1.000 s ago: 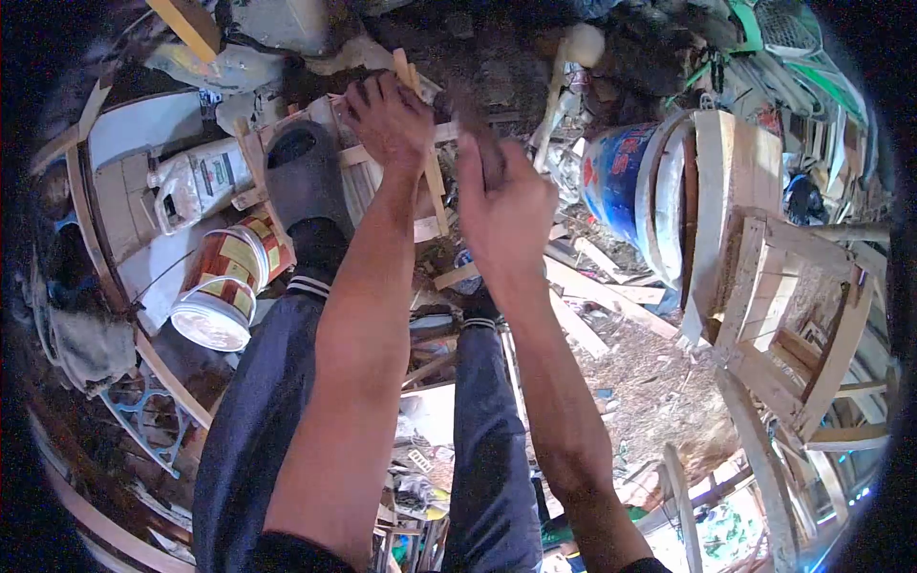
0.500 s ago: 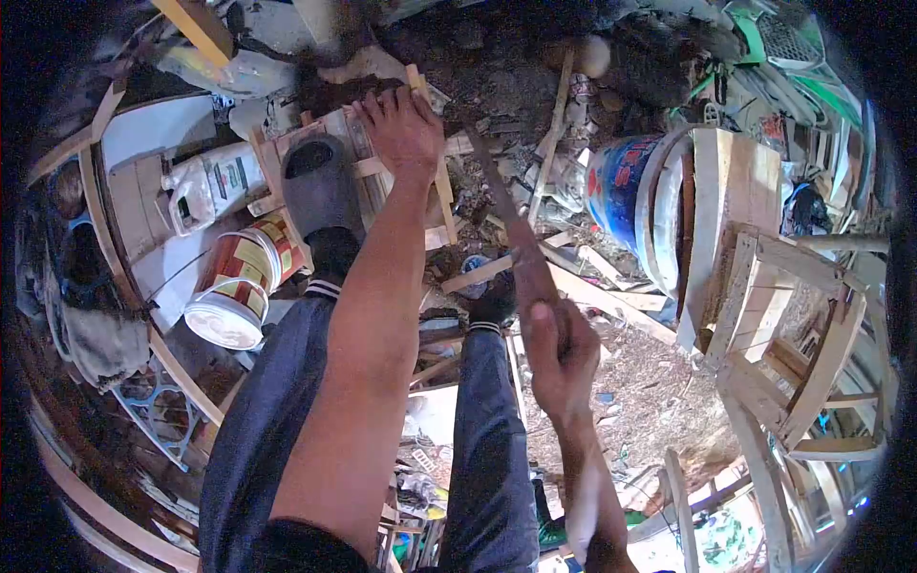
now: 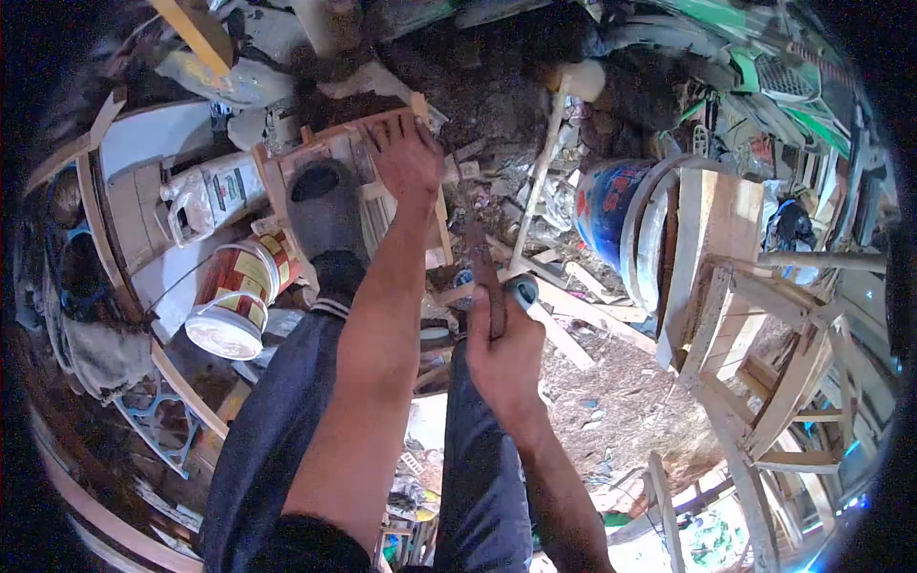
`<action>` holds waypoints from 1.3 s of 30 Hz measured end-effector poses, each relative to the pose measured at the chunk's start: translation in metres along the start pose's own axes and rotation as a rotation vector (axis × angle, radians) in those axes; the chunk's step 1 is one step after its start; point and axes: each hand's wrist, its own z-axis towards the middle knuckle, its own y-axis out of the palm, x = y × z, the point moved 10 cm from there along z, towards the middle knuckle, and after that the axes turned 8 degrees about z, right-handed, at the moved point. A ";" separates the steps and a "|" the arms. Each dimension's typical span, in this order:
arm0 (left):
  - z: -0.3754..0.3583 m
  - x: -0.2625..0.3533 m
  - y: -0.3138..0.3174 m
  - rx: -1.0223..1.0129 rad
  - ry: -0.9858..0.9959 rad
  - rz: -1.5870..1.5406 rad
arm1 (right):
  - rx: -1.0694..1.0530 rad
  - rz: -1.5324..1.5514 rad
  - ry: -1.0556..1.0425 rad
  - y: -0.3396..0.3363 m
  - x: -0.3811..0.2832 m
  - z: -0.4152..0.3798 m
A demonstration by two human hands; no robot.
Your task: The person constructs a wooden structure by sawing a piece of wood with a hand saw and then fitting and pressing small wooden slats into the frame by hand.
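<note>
My left hand (image 3: 409, 162) lies with fingers spread on the far end of a slatted wooden crate (image 3: 334, 130). Beside that hand, my left foot in a dark clog (image 3: 321, 205) rests on top of the crate. My right hand (image 3: 506, 355) is closed round the grip of what looks like a handsaw (image 3: 482, 267), its brown, tapering blade pointing away from me and foreshortened. The blade stands a little to the right of the crate's side slat (image 3: 442, 224). The saw's grip is mostly hidden inside my fist.
Left of the crate lie a red-and-white paint bucket (image 3: 229, 296) and a white jug (image 3: 215, 196). On the right are a blue bucket (image 3: 607, 215) and wooden frames (image 3: 764, 372). Wood offcuts (image 3: 597, 315) and a long stick (image 3: 543, 181) litter the ground.
My right hand has moved left and slightly toward the crate, and the blade has swung to point more directly away. My left hand stays on the crate; the view has shifted slightly.
</note>
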 end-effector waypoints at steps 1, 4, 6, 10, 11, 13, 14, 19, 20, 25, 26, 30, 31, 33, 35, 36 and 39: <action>-0.008 -0.004 0.001 -0.014 -0.009 0.002 | -0.024 -0.024 0.061 -0.002 -0.004 0.000; 0.002 -0.001 -0.004 0.041 0.003 0.012 | -0.011 -0.038 0.018 -0.006 -0.008 0.003; 0.001 -0.002 -0.001 -0.028 0.002 -0.011 | -0.006 -0.073 -0.032 -0.004 -0.013 0.007; -0.005 0.001 -0.001 -0.086 -0.004 0.003 | 0.029 -0.252 -0.188 0.034 0.005 0.081; -0.005 0.000 0.004 -0.056 0.002 -0.001 | 0.064 -0.314 -0.119 0.055 0.010 0.120; 0.002 -0.012 0.008 -0.007 -0.035 -0.058 | 0.103 -0.359 -0.067 0.071 0.017 0.147; 0.011 -0.017 0.009 0.023 -0.037 -0.053 | 0.189 -0.198 -0.177 0.063 0.015 0.143; 0.002 -0.010 0.015 -0.132 -0.006 0.035 | 0.149 0.665 0.137 0.068 0.094 0.134; 0.003 -0.010 0.010 -0.109 -0.007 0.011 | 0.143 0.667 0.148 0.072 0.105 0.134; 0.003 -0.009 0.007 -0.011 -0.007 -0.073 | 0.183 0.175 -0.235 0.042 0.041 0.105; 0.002 -0.009 0.008 -0.014 0.003 -0.056 | 0.151 -0.047 -0.337 0.037 0.020 0.088; 0.003 -0.007 -0.003 0.034 0.001 -0.030 | 0.142 0.079 -0.094 -0.016 0.019 0.026; 0.002 -0.008 0.003 0.018 -0.009 -0.040 | 0.087 0.025 -0.124 -0.026 0.023 0.016; 0.003 -0.007 -0.001 0.020 0.000 -0.073 | 0.079 0.058 -0.092 -0.037 0.036 0.002; 0.000 -0.005 -0.001 0.019 0.013 -0.105 | 0.024 0.178 -0.007 -0.041 0.048 -0.007; 0.000 -0.007 0.000 0.043 -0.003 -0.098 | 0.027 0.176 -0.008 -0.042 0.047 -0.007; 0.000 -0.009 0.005 0.051 -0.005 -0.077 | 0.068 0.150 -0.091 -0.044 0.032 -0.011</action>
